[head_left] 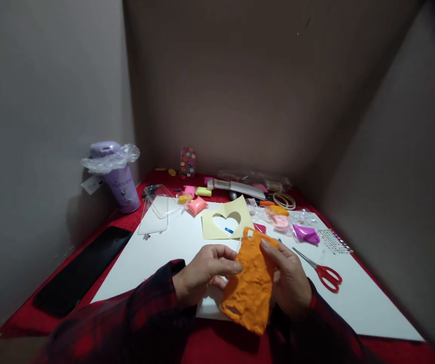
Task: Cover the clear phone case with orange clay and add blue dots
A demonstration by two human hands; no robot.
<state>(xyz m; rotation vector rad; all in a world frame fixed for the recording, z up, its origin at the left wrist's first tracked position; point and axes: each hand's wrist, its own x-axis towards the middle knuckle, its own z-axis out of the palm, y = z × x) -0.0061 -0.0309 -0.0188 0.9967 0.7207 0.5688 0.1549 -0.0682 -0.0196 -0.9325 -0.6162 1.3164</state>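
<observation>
An orange clay-covered phone case [251, 283] is held up over the near edge of the white board, tilted, its surface lumpy. A camera opening shows near its top, and a torn-looking gap lies at its lower left. My left hand [211, 270] pinches its left edge, thumb on the front. Around the right edge is my right hand [289, 275], with the thumb pressed on the upper front and the fingers behind, partly hidden. Just beyond the case stands a folded yellow paper [209, 227] with a heart cut-out, a small blue piece [229, 230] visible through it.
Red-handled scissors [327, 275] lie at right, near a sheet of rhinestones [334, 241] and a purple clay packet [306, 234]. Clear phone cases [154, 217] and a coral clay packet [197, 205] lie at back left. A black phone-like slab [84, 270] and lilac tumbler [122, 187] are left of the white board [126, 278].
</observation>
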